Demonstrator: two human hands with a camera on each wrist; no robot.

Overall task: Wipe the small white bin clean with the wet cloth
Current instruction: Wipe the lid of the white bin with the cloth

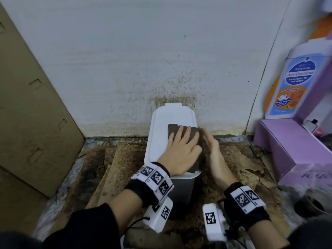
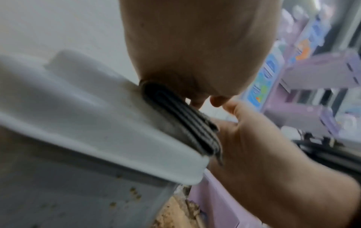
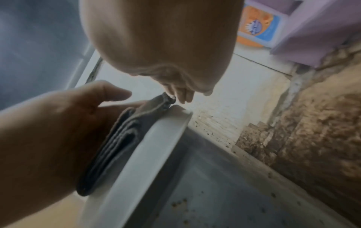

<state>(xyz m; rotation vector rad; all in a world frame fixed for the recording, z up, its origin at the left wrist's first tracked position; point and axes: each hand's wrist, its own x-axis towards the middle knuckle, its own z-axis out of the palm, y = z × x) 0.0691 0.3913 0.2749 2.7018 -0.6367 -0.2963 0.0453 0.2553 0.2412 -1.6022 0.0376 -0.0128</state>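
Observation:
The small white bin (image 1: 181,189) stands on the floor against the wall with its white lid (image 1: 161,126) closed. A folded dark brown cloth (image 1: 175,127) lies on the right half of the lid. My left hand (image 1: 183,141) presses flat on the cloth with straight fingers. My right hand (image 1: 211,142) stands edge-on against the cloth's right side, fingers nearly straight. In the left wrist view the cloth (image 2: 175,121) is squeezed between my palm and the lid (image 2: 97,123). In the right wrist view the cloth's folds (image 3: 117,138) lie on the lid's rim (image 3: 146,154), and the right fingertips (image 3: 181,95) touch its far corner.
The wall (image 1: 170,78) behind the bin is stained and speckled. Dirty torn cardboard (image 1: 111,159) covers the floor. A large cardboard sheet (image 1: 36,114) leans at the left. A purple box (image 1: 287,150) and a wash bottle (image 1: 291,83) crowd the right, with a dark cup (image 1: 310,203) nearer me.

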